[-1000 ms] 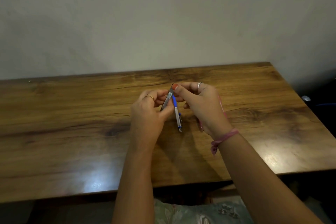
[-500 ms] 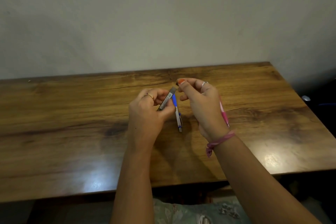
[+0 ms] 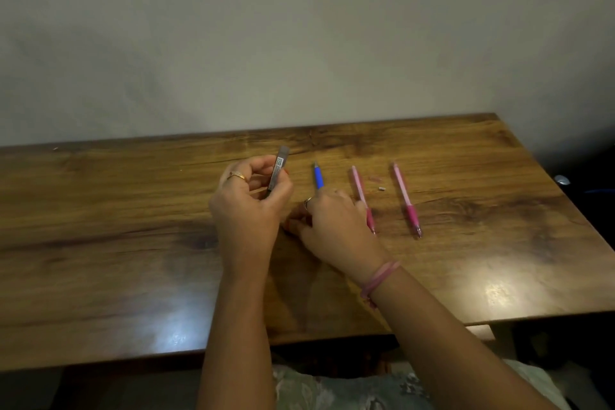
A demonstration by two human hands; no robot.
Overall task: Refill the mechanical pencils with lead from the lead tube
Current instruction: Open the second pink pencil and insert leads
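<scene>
Left hand [image 3: 248, 210] pinches the slim grey lead tube [image 3: 277, 172] upright — fingers curled round it. Right hand [image 3: 336, 226] lies low over the blue pencil [image 3: 318, 176] on the glossy wooden table [image 3: 133, 243]; its finger grip is hidden. Two pink pencils [image 3: 406, 198] lie alongside.

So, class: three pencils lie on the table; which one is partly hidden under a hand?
The blue pencil: the right hand covers its near end. Both pink pencils lie uncovered.
</scene>
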